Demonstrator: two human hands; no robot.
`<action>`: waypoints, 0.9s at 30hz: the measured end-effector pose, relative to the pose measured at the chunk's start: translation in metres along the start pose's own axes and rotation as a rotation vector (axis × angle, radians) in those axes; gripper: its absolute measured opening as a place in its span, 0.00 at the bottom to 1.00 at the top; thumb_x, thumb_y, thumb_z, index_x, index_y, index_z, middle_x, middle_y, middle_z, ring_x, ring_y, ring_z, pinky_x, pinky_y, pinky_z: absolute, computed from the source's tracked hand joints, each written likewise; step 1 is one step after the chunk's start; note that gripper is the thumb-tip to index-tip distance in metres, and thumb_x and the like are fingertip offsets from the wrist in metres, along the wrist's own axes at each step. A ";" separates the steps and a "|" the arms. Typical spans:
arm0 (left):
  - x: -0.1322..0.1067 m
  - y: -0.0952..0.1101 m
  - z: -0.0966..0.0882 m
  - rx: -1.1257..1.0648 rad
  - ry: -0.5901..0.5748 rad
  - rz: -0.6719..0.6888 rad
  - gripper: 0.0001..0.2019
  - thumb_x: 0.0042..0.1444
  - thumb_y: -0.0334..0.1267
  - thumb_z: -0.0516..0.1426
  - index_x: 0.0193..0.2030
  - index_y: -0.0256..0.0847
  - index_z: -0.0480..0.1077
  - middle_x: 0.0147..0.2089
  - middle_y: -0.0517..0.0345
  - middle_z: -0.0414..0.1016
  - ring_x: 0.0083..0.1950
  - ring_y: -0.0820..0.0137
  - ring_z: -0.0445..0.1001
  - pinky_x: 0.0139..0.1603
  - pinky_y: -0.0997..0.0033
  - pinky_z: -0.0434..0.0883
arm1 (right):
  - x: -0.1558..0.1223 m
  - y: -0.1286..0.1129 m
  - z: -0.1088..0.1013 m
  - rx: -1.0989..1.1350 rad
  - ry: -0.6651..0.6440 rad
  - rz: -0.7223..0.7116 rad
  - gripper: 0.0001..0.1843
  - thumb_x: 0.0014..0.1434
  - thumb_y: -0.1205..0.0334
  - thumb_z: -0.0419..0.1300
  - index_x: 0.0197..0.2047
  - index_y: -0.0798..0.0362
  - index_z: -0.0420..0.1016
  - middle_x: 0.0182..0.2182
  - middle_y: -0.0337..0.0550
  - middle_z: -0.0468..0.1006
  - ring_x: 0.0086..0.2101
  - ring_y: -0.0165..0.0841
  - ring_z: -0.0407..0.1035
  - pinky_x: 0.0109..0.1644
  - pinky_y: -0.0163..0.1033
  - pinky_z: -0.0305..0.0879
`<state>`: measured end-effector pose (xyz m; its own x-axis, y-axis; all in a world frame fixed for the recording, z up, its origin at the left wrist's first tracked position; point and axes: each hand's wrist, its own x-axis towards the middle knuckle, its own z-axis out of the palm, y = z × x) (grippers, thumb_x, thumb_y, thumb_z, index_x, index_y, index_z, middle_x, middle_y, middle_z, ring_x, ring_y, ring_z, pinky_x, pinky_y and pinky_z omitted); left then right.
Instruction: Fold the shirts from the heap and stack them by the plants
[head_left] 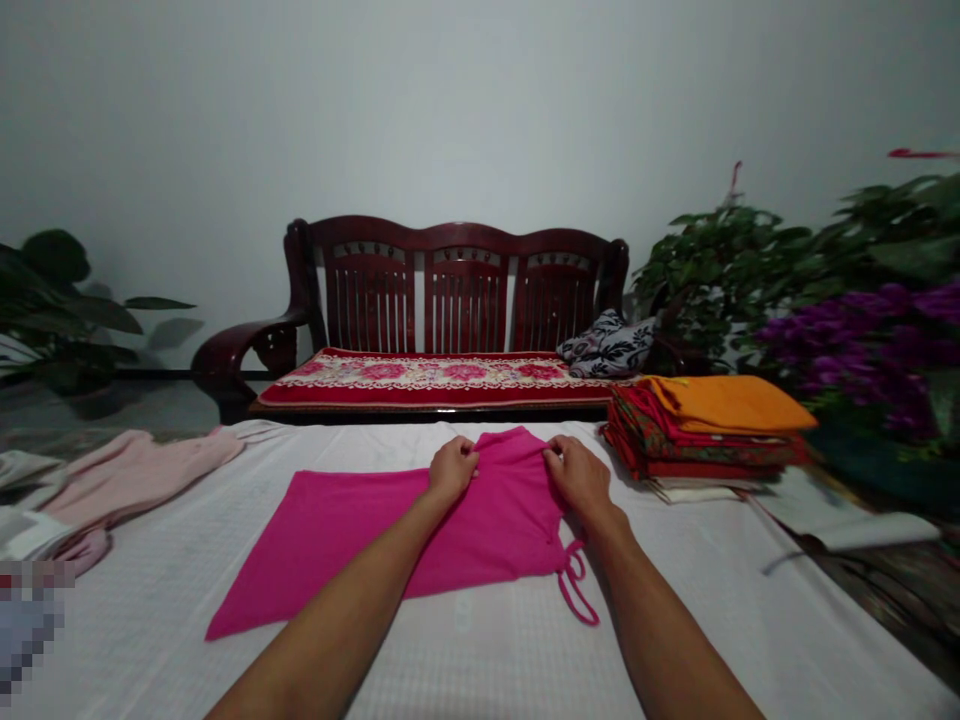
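Magenta drawstring pants (337, 530) lie across the white cloth in front of me, with the wide leg end at the left and the waist end at the right. A tied drawstring loop (576, 590) hangs from the waist end onto the cloth. My left hand (454, 470) pinches the far edge of the fabric near the middle. At the upper right corner, by the waist, my right hand (579, 475) is pinching the same pants. Between the two hands the fabric is slightly lifted and wrinkled.
A white cloth (525, 655) covers the surface. To the right stands a stack of folded clothes (720, 405), orange on top. Loose pink clothing (142, 475) lies at the left. Behind are a wooden bench (457, 240), a patterned cushion (611, 345) and potted plants (720, 260).
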<state>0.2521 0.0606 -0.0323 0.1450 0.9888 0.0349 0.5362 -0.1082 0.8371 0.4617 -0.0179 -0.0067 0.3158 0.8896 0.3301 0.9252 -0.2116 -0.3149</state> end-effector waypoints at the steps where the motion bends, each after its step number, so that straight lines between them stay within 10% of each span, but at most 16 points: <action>1: 0.001 -0.003 0.001 -0.048 -0.010 -0.008 0.03 0.58 0.30 0.57 0.37 0.40 0.72 0.31 0.60 0.80 0.31 0.71 0.79 0.35 0.75 0.69 | 0.001 0.000 0.000 0.016 -0.007 0.003 0.13 0.67 0.55 0.53 0.44 0.50 0.76 0.42 0.45 0.80 0.39 0.36 0.72 0.37 0.37 0.56; 12: 0.004 -0.005 0.004 -0.425 -0.093 -0.111 0.08 0.55 0.21 0.57 0.35 0.38 0.66 0.26 0.65 0.73 0.27 0.75 0.78 0.26 0.82 0.70 | 0.015 0.017 0.016 0.536 -0.204 0.012 0.07 0.58 0.62 0.56 0.39 0.53 0.73 0.31 0.40 0.78 0.31 0.32 0.70 0.35 0.34 0.61; 17: 0.003 -0.001 0.002 -0.496 -0.098 -0.137 0.09 0.54 0.21 0.58 0.34 0.38 0.66 0.24 0.66 0.71 0.25 0.76 0.77 0.25 0.83 0.69 | 0.014 0.014 0.010 0.333 -0.327 0.051 0.05 0.48 0.68 0.60 0.32 0.54 0.74 0.28 0.41 0.78 0.28 0.32 0.69 0.31 0.34 0.56; 27: 0.000 -0.002 -0.003 -0.618 -0.155 -0.101 0.09 0.50 0.22 0.60 0.28 0.38 0.66 0.23 0.63 0.73 0.25 0.76 0.74 0.29 0.80 0.69 | 0.018 0.030 0.027 0.604 -0.053 -0.204 0.12 0.44 0.69 0.53 0.29 0.51 0.77 0.31 0.40 0.72 0.35 0.34 0.68 0.41 0.37 0.62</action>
<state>0.2486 0.0615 -0.0328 0.2624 0.9596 -0.1011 -0.0179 0.1096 0.9938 0.4891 0.0029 -0.0343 0.1204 0.9099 0.3970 0.6791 0.2162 -0.7015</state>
